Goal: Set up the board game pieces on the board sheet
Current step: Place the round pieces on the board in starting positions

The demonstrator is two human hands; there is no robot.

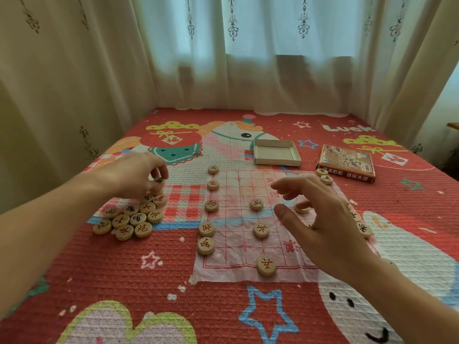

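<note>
Shallow cardboard tray (277,152) on the bed cover (129,274), beyond the board sheet (248,244): open, nothing inside. Box lid (346,163) to the right of tray, printed side up; white characters along its front edge, too blurred to read. "Luck" printed on bed cover near the far right.

Board sheet flat on bed cover, red grid with red characters at mid-board. Five wooden pieces (210,214) along its left edge, three more (260,230) one column inward, several along the right edge partly hidden. Loose pile of pieces (129,218) left of the sheet, red characters face up.

Left hand (135,176) above the pile, fingertips pinching one piece (159,181). Right hand (320,217) over the sheet, fingers spread, released; a piece (301,209) on the sheet just under the fingertips.
</note>
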